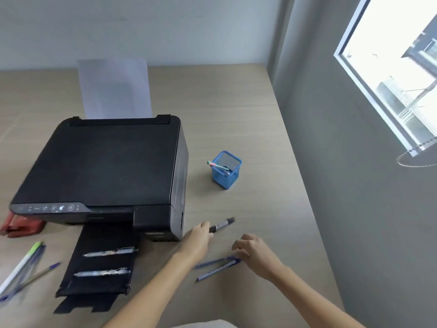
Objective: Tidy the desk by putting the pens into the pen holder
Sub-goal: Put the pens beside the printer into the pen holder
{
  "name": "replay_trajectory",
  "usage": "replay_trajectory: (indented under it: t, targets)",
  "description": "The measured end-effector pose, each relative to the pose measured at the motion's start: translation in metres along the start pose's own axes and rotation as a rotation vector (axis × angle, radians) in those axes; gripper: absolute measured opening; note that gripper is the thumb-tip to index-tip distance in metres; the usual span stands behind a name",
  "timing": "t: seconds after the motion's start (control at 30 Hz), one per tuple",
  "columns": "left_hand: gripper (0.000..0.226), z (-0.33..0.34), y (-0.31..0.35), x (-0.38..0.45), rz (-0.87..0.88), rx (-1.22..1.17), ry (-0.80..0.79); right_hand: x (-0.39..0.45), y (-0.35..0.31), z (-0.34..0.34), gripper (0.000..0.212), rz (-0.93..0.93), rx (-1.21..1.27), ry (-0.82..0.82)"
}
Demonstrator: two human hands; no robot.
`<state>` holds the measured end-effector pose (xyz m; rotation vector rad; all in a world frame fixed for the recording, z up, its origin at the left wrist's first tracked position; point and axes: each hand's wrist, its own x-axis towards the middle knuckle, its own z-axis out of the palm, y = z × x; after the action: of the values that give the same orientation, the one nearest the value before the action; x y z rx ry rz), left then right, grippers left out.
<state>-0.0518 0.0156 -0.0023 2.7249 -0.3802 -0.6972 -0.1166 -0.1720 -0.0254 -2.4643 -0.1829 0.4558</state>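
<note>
Left grip: my fingers clamped on the black marker.
Right grip: fingers curled over two blue pens on the tabletop; closure unclear.

Both forearms are bare with no sleeves, watch or rings visible down to the left hand and right hand; pale cloth shows at six o'clock.

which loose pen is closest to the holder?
The black marker, gripped by the left hand beside the printer's right corner. The other pens lie nearer the desk's front edge, farther from the blue holder.
</note>
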Motion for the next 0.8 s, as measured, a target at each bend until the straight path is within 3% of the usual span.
replay_trajectory:
  t: [0.17,0.3,0.37,0.47,0.57,0.67,0.8]
  targets:
    - [0.023,-0.054,0.02,0.01,0.1,-0.157,0.348,0.003,-0.001,0.021,0.023,-0.076,-0.168,-0.051]
    - [0.029,-0.095,0.037,0.036,0.121,-0.167,0.51,0.002,-0.001,0.027,0.015,-0.146,-0.375,-0.065]
    - [0.03,-0.109,0.044,0.052,0.099,-0.141,0.56,0.0,0.002,0.03,0.022,-0.152,-0.45,-0.108]
    - [0.027,-0.123,0.049,0.075,0.033,-0.1,0.541,-0.001,0.007,0.03,0.015,-0.143,-0.493,-0.07]
    - [0.021,-0.128,0.053,0.095,-0.013,-0.046,0.449,-0.003,0.012,0.018,0.021,-0.071,-0.347,-0.073]
    - [0.018,-0.128,0.056,0.109,-0.014,-0.023,0.372,-0.001,0.02,-0.007,0.012,0.037,-0.178,-0.029]
    - [0.02,-0.122,0.055,0.123,0.015,-0.02,0.328,0.018,0.019,-0.055,0.017,0.127,0.014,0.251]
